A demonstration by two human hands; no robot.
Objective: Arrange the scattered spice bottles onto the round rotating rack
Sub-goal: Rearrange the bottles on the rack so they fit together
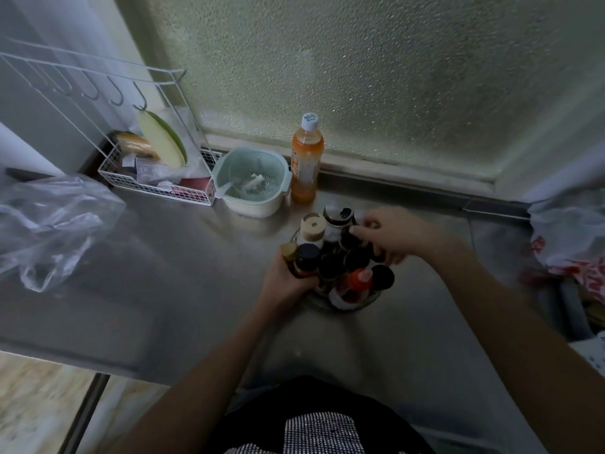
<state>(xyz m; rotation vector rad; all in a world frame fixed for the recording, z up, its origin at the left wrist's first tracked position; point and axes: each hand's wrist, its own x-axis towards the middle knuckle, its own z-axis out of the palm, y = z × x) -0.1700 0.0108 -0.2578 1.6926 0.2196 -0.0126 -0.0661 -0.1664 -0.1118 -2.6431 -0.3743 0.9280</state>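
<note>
The round rack [366, 300] sits on the steel counter, crowded with several spice bottles. Among them are a beige-capped bottle [313, 228], a tall bottle with a black flip lid [339, 215] and a red-capped squeeze bottle [359, 281] at the front. My left hand [285, 279] is wrapped around a dark-lidded jar [306, 259] at the rack's left edge, beside a small gold-capped bottle [289, 251]. My right hand [394, 234] reaches in from the right, its fingertips pinching a black-capped bottle [349, 239] near the rack's middle. The rack's base is mostly hidden by the bottles.
Behind the rack stand an orange drink bottle [306, 162] and a pale green colander bowl [252, 181]. A white wire dish rack [157, 172] is at back left, a clear plastic bag [52, 224] on the left, another bag [569, 237] at right. The counter's edge runs along the lower left.
</note>
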